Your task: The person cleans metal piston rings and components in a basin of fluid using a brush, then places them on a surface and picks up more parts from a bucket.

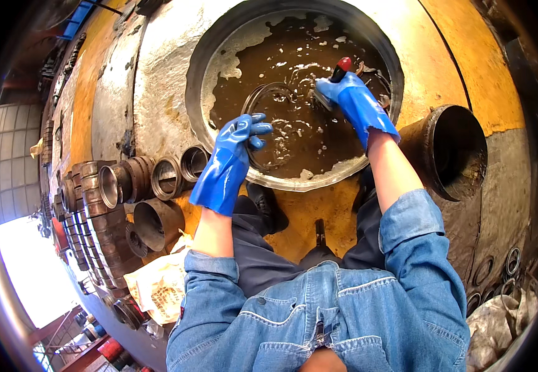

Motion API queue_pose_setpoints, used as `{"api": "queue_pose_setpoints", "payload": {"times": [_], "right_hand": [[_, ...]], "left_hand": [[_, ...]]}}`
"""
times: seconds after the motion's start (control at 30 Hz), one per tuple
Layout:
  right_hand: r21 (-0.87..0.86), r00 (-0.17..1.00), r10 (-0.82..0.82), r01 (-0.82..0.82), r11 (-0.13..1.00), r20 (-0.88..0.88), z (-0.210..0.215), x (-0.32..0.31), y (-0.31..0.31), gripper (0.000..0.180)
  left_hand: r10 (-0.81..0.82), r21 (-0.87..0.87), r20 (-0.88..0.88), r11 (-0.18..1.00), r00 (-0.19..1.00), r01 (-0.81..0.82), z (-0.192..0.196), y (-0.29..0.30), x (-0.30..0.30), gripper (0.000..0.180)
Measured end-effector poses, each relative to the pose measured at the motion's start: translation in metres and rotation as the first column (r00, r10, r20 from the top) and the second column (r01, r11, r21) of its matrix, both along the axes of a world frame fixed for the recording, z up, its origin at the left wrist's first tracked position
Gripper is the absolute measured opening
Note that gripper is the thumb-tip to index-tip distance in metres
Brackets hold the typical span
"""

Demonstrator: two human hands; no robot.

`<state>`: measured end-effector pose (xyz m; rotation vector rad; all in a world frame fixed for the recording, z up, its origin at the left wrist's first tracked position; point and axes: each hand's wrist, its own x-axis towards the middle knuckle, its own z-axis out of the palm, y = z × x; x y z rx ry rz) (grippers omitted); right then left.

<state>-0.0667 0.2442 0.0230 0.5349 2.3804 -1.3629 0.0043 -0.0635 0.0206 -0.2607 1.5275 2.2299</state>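
Note:
A wide round tub (196,74) of murky brown liquid stands in front of me. My left hand (241,133), in a blue rubber glove, is at the tub's near left, its fingers curled round the edge of a thin metal ring (260,93). Part of that ring is under the liquid. Over the right half of the tub, my right hand (346,93), gloved the same way, is closed on a tool with a dark, red-tipped handle (342,67). The tool's working end is mostly hidden by the glove and the liquid. Ripples and foam spread between the hands.
An open metal cylinder (458,152) lies right of the tub. Several metal rings and sleeves (166,178) stand at the left, beside stacked ring parts (95,217). A pale sack (160,282) lies by my left arm; more rings (512,261) and a grey bag (495,316) are at lower right.

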Motion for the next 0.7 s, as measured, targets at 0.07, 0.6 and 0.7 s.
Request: {"api": "queue_pose_setpoints", "payload": {"times": [0.07,0.6,0.7], "right_hand": [[-0.144,0.982,0.189,-0.19,0.971,-0.024,0.041,0.005,-0.019,0.035],[-0.422,0.933,0.083,-0.237,0.875,-0.351,-0.028,-0.026,-0.094,0.028],[-0.366,0.828,0.433,-0.55,0.751,-0.356,0.025,-0.002,-0.126,0.021]], "left_hand": [[0.184,-0.217,-0.077,0.956,0.98,-0.196,0.002,-0.008,0.007,0.044],[0.237,-0.208,-0.055,0.947,0.97,-0.244,0.003,-0.009,0.0,0.038],[0.183,-0.22,-0.117,0.954,0.976,-0.205,0.002,-0.02,0.004,0.033]]}}
